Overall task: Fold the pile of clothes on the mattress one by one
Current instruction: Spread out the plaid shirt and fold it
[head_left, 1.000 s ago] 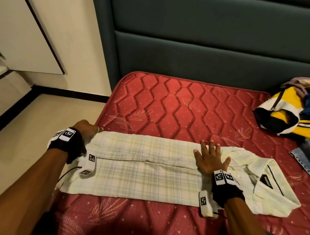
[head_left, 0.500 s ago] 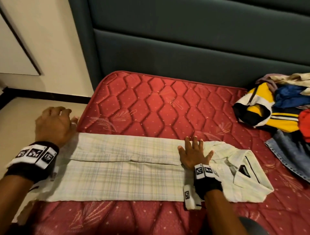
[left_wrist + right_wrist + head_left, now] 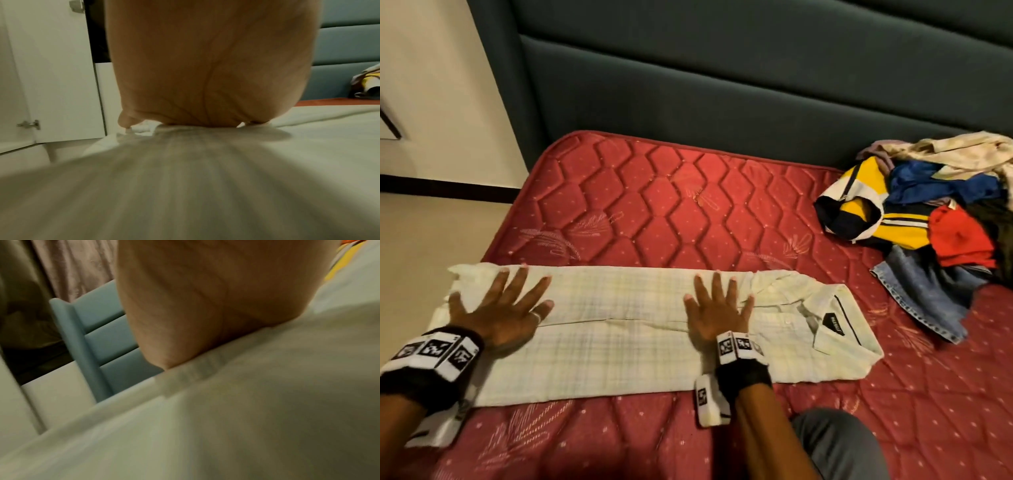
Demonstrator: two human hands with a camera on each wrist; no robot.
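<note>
While the pale checked shirt (image 3: 626, 329) lies folded into a long strip across the near part of the red mattress (image 3: 671, 212), collar to the right, both hands press flat on it. Left hand (image 3: 500, 308) at the hem end, fingers spread; right hand (image 3: 717, 308) near the collar, fingers spread. Pile of clothes (image 3: 928, 219) sits at far right, apart from the shirt.

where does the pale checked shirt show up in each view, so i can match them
Head: the pale checked cotton shirt lies as a long strip across the red quilted mattress, under both flat hands.
Left wrist: blurred pale cloth fills the lower half, under the palm.
Right wrist: blurred pale cloth fills the lower right.
Shared landmark: the teal padded headboard, upper right in left wrist, mid-left in right wrist.
</note>
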